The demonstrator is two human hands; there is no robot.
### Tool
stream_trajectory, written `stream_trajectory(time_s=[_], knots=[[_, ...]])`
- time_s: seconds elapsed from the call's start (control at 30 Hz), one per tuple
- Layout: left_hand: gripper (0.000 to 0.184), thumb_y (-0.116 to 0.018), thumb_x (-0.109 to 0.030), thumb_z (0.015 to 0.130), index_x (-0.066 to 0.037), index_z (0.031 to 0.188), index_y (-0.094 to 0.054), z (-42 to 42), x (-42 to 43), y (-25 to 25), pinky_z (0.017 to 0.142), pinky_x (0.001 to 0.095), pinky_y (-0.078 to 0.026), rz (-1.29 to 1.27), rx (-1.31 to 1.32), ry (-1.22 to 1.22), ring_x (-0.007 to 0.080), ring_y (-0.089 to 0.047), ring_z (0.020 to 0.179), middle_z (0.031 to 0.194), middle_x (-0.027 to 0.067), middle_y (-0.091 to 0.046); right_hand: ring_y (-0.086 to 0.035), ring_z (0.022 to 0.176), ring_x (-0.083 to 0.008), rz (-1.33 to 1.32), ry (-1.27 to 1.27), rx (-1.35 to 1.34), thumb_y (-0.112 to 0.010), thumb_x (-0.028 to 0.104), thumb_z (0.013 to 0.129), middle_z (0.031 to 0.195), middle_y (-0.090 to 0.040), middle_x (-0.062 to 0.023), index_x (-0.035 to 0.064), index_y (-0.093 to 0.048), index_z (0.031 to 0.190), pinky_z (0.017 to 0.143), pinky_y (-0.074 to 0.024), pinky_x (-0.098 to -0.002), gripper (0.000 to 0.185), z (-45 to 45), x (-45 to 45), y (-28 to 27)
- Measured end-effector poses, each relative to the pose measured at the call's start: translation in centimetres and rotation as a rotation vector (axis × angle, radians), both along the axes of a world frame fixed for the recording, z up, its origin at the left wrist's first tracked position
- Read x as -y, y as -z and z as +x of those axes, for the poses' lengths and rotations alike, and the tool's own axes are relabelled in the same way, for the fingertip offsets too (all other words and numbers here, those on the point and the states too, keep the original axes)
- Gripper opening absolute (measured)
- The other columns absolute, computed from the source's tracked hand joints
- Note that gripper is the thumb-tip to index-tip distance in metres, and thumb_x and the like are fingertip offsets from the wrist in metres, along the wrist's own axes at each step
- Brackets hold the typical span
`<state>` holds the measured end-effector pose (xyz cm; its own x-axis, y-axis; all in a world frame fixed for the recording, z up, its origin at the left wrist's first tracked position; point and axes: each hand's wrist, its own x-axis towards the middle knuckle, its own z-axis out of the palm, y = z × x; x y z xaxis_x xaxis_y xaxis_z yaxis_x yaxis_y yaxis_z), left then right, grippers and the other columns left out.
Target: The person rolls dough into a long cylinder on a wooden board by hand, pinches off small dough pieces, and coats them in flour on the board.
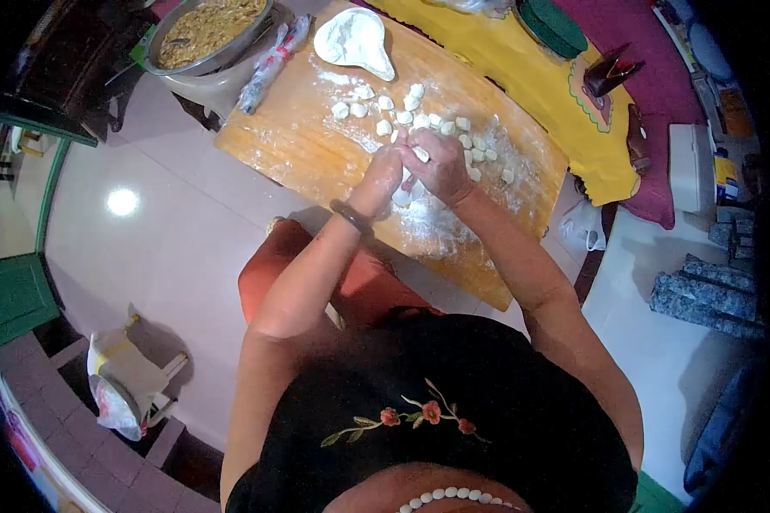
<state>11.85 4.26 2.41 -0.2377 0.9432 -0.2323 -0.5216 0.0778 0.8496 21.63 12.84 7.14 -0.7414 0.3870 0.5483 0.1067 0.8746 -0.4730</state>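
Both hands meet over the floured wooden board (291,145). My left hand (383,175), below a dark bracelet, has its fingers closed against the other hand; what they hold is hidden. My right hand (443,164) is curled with a small piece of white dough (421,155) showing between its fingers. Just below the hands lies a white flattened piece (407,193), partly covered by them. Several small dough lumps (436,120) are scattered beyond and to the right of the hands. A white dish of flour (352,41) stands at the board's far side.
A metal bowl of brownish filling (210,38) stands at the upper left, beside a rolled plastic bag (274,64). A yellow cloth (530,94) lies past the board, with a dark red object (612,75) on it. A small chair (128,368) is at the lower left.
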Motion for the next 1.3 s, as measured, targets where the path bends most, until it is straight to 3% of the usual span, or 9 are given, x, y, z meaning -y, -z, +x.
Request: stream_trajectory(time_s=[0.27, 0.4, 0.5, 0.57, 0.73, 0.9, 1.13, 1.23, 1.3], knots=[[0.036, -0.043, -0.033, 0.1, -0.004, 0.084, -0.056, 2.0, 0.5, -0.9, 0.046, 0.0275, -0.038, 0.008, -0.244, -0.123, 0.0089, -0.046, 0.054, 0.065, -0.0004, -0.048, -0.059, 0.059, -0.035, -0.047, 0.131, -0.042, -0.065, 0.021, 0.082, 0.065, -0.059, -0.0135, 0.004, -0.057, 0.074, 0.053, -0.0454, -0.0418, 0.02, 0.7, 0.3, 0.7], [0.016, -0.064, -0.011, 0.086, -0.005, 0.1, -0.06, 2.9, -0.4, -0.4, 0.063, 0.0349, -0.052, 0.216, -1.162, 0.154, 0.0241, -0.062, 0.069, 0.076, 0.0133, -0.063, -0.059, 0.071, -0.0366, -0.011, 0.27, 0.344, -0.054, 0.03, 0.088, 0.074, -0.061, -0.0157, 0.0038, -0.056, 0.078, 0.064, -0.0463, -0.0461, 0.028, 2.5, -4.4, 2.2], [0.021, -0.065, -0.009, 0.085, -0.006, 0.105, -0.058, 0.1, 1.0, -1.9, 0.068, 0.0351, -0.053, 0.27, -1.351, -0.265, 0.0235, -0.063, 0.079, 0.083, 0.0133, -0.063, -0.062, 0.08, -0.0332, -0.127, 0.686, 0.195, -0.056, 0.029, 0.088, 0.088, -0.063, -0.0168, 0.0035, -0.059, 0.091, 0.072, -0.0482, -0.0445, 0.026, 4.2, -8.8, 3.0], [0.031, -0.044, -0.033, 0.099, -0.006, 0.098, -0.058, -1.8, 1.5, -1.0, 0.059, 0.0298, -0.047, 0.105, -1.307, -0.414, 0.0168, -0.059, 0.071, 0.077, 0.0064, -0.06, -0.063, 0.082, -0.0292, -0.222, 0.613, 0.075, -0.059, 0.027, 0.087, 0.087, -0.064, -0.0166, 0.0053, -0.061, 0.097, 0.074, -0.0494, -0.0386, 0.024, 6.1, -10.1, 3.0], [0.065, -0.019, -0.055, 0.101, -0.006, 0.091, -0.059, -1.4, 0.9, -2.0, 0.049, 0.0246, -0.034, 0.025, -0.229, -0.311, 0.0104, -0.04, 0.051, 0.064, 0.002, -0.049, -0.065, 0.088, -0.022, -0.412, 0.567, 0.146, -0.061, 0.023, 0.089, 0.094, -0.066, -0.0141, 0.0029, -0.061, 0.111, 0.079, -0.0502, -0.0326, 0.03, 9.1, -13.8, 8.1], [0.054, -0.025, -0.047, 0.102, -0.007, 0.101, -0.061, -1.5, 0.7, -1.8, 0.051, 0.0233, -0.038, -0.032, -0.068, -0.362, 0.0089, -0.047, 0.06, 0.077, 0.0016, -0.057, -0.064, 0.088, -0.0168, -0.151, 0.623, 0.203, -0.059, 0.017, 0.091, 0.096, -0.068, -0.0105, 0.0007, -0.062, 0.111, 0.078, -0.0504, -0.0299, 0.026, 10.5, -13.0, 7.7], [0.06, -0.025, -0.058, 0.099, -0.014, 0.14, -0.029, -1.2, 0.2, -2.3, 0.041, 0.0226, -0.032, 0.032, 0.018, -0.217, 0.0086, -0.044, 0.052, 0.08, 0.0034, -0.054, -0.062, 0.088, -0.0197, -0.535, 0.396, 0.03, -0.06, 0.021, 0.09, 0.104, -0.065, -0.0094, 0.0025, -0.06, 0.113, 0.076, -0.0496, -0.0324, 0.03, 7.4, -4.9, 2.5], [0.066, -0.023, -0.061, 0.098, -0.015, 0.144, -0.025, -0.8, 0.1, -2.3, 0.048, 0.0239, -0.041, 0.028, -0.03, -0.151, 0.0103, -0.049, 0.059, 0.082, 0.0045, -0.054, -0.062, 0.086, -0.0231, -0.688, -0.007, 0.088, -0.064, 0.02, 0.086, 0.101, -0.062, -0.0115, 0.0052, -0.055, 0.119, 0.076, -0.0502, -0.035, 0.037, 2.7, 1.5, -2.0], [0.08, -0.019, -0.068, 0.093, -0.011, 0.149, -0.014, -0.3, -0.3, -1.7, 0.08, 0.0304, -0.046, 0.113, -0.016, -0.162, 0.019, -0.051, 0.096, 0.11, 0.0098, -0.048, -0.062, 0.085, -0.0282, -0.346, -0.086, 0.096, -0.067, 0.021, 0.084, 0.099, -0.06, -0.0133, 0.0059, -0.055, 0.113, 0.075, -0.0507, -0.0378, 0.036, 1.0, 2.5, -1.9]])
